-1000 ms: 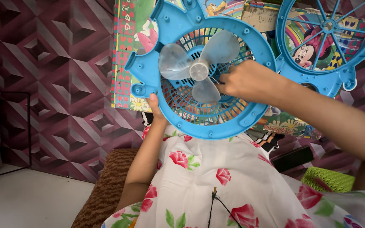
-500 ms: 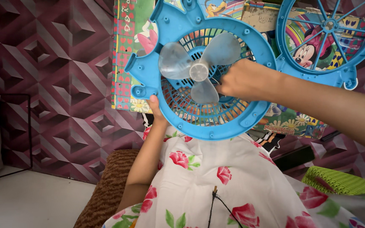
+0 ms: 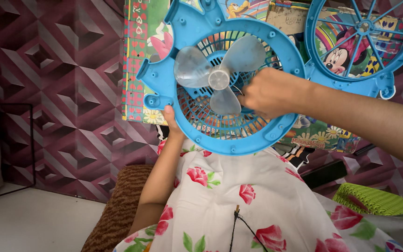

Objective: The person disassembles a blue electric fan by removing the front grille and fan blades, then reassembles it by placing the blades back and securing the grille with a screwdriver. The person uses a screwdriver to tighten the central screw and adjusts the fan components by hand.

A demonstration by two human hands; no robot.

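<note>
Left hand (image 3: 171,122) grips blue fan housing (image 3: 173,79) at lower rim; right hand (image 3: 269,92) closed beside translucent fan blades (image 3: 218,74).

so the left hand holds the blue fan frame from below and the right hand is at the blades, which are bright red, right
Not quite: the blades are clear, greyish plastic, not red, as the head view shows. The rest holds: the left hand holds the blue fan frame from below, and the right hand is at the blades.
</note>
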